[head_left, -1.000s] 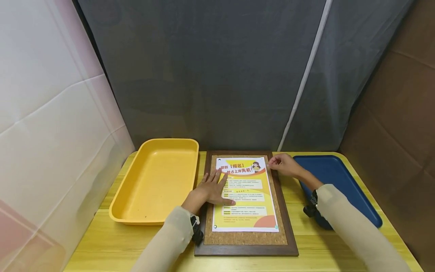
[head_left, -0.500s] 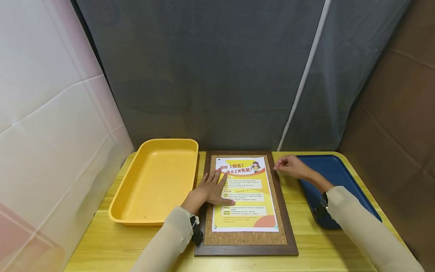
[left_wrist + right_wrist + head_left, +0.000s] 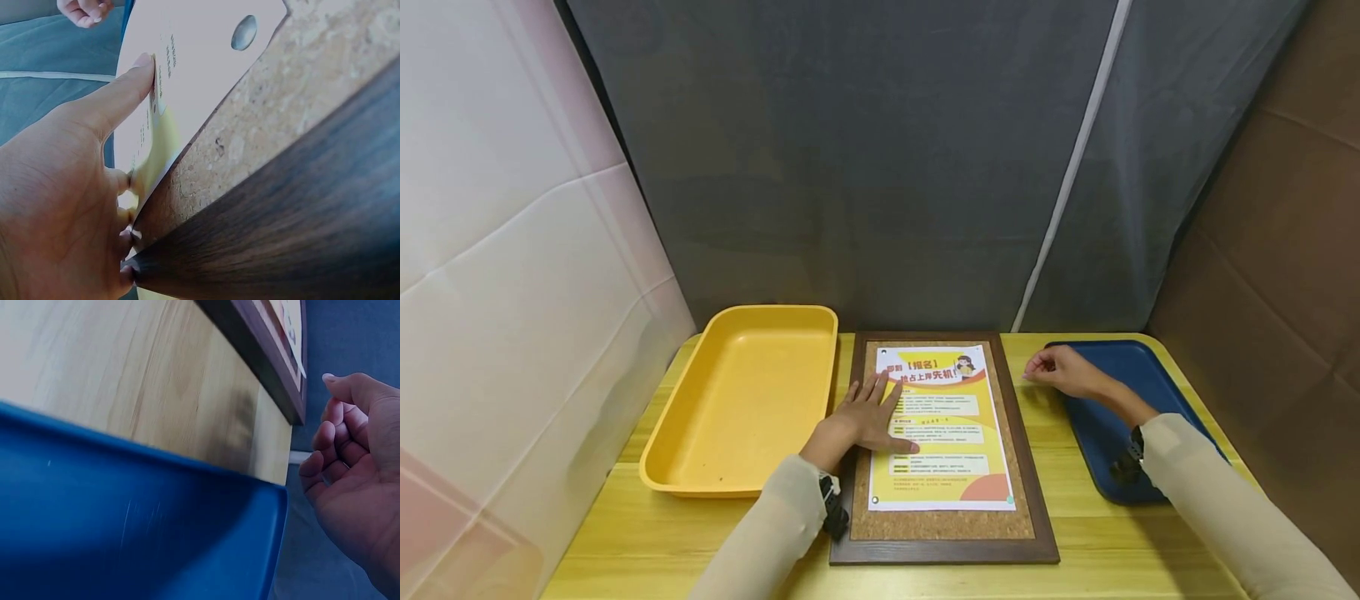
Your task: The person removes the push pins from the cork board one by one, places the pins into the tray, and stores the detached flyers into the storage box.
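A framed cork board (image 3: 943, 525) lies in the middle of the table. On it is a yellow and white printed poster (image 3: 936, 492), with round tacks visible at several corners. One tack (image 3: 244, 32) shows large and shiny in the left wrist view. My left hand (image 3: 865, 421) rests on the poster's left side, fingers spread, wrist across the frame's left edge. To the right of the board, over the gap before the blue tray (image 3: 1138, 467), hovers my right hand (image 3: 1067, 372). Its fingers are loosely curled, and nothing shows between them in the right wrist view (image 3: 369, 469).
A deep yellow tray (image 3: 737, 479) stands at the left of the wooden table (image 3: 647, 542). Dark grey cloth (image 3: 850, 167) hangs behind, white cloth at the left, brown cloth (image 3: 1285, 292) at the right.
My right hand has moved right, from the poster's upper right edge to beyond the frame, beside the blue tray. The left hand and the poster have stayed in place.
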Action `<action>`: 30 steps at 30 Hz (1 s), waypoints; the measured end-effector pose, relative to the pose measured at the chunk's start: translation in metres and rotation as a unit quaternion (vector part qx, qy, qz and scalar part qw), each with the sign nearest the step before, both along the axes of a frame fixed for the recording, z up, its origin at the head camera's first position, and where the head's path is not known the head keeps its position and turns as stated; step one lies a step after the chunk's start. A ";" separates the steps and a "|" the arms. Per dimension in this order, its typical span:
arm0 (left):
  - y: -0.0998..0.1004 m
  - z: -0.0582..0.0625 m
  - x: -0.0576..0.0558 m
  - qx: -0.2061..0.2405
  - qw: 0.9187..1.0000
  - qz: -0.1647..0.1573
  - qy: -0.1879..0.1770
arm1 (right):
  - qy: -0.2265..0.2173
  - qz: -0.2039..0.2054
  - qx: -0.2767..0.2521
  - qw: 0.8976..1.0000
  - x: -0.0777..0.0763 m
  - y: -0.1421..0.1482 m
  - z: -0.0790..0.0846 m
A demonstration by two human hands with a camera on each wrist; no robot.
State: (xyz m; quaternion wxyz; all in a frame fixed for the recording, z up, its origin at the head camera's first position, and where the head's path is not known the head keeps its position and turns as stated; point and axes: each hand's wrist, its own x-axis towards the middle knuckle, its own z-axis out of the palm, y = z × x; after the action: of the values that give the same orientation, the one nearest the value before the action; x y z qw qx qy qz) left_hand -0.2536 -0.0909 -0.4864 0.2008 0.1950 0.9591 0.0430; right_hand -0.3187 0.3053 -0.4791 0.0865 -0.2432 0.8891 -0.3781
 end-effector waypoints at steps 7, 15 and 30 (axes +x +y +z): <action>-0.001 -0.004 -0.001 0.009 1.000 -0.001 0.001 | -0.017 -0.026 0.017 0.999 0.001 0.017 -0.002; 0.002 0.002 0.002 -0.004 1.000 0.002 0.006 | -0.035 -0.047 0.025 0.998 0.004 0.036 0.002; 0.002 0.001 0.002 -0.001 1.000 0.002 0.009 | -0.024 -0.067 0.059 0.996 0.003 0.067 -0.004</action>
State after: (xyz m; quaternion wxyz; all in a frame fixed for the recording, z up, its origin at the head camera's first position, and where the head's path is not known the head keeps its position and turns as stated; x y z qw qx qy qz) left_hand -0.2512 -0.0890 -0.4850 0.1926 0.1928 0.9613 0.0409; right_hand -0.3159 0.3724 -0.4830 0.0963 -0.1685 0.9219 -0.3353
